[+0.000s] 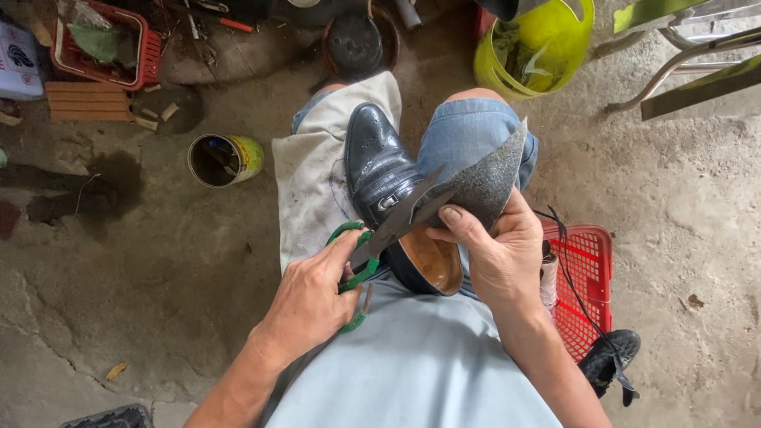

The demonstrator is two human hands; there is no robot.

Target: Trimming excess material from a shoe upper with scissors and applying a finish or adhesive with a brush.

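Person's sitting low on a concrete floor [702,196], a black dress shoe [381,175] lying on a pale cloth [314,163] over the lap, toe pointing away and the tan insole facing up. Left hand [311,301] is wrapped around green-handled scissors [377,244], fingers through the loops, blades parted and biting into the edge of a gray sheet [486,180]. Right hand [500,255] pinches that sheet, thumb on top, holding it up just above the shoe's heel end. So both hands are closed on something and sit close together, nearly touching over the shoe. Around them: a red basket [589,286] by the right knee with a black cord hanging over it, another black shoe [612,356] on the floor next to it, a yellow bucket [541,44] up ahead, an open tin can [223,158] off to the left, and a red tray [103,43] of bits beyond that.
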